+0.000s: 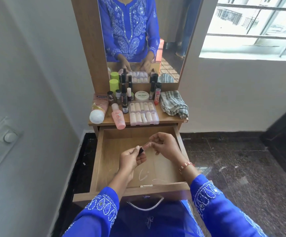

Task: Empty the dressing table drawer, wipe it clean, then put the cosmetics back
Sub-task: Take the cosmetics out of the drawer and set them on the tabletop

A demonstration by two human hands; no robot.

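Note:
The wooden drawer (157, 175) is pulled out, its floor bare but for white smears. Above it, my left hand (130, 159) holds a small black-capped bottle (140, 150) between thumb and fingers. My right hand (164, 145) hovers over the drawer's right half, its fingertips touching the bottle's pale end. The cosmetics stand on the dressing table top (166, 119): a clear nail-tip box (143, 112), a pink bottle (118, 119), a pink tube (98, 108), a white nail-polish jar (142, 96), a green-capped bottle (114, 84) and several small dark bottles.
A striped grey cloth (174, 104) lies crumpled on the right of the table top. The mirror (138, 31) rises behind. A white wall with a switch plate (0, 147) is close on the left; dark stone floor (241, 168) lies right.

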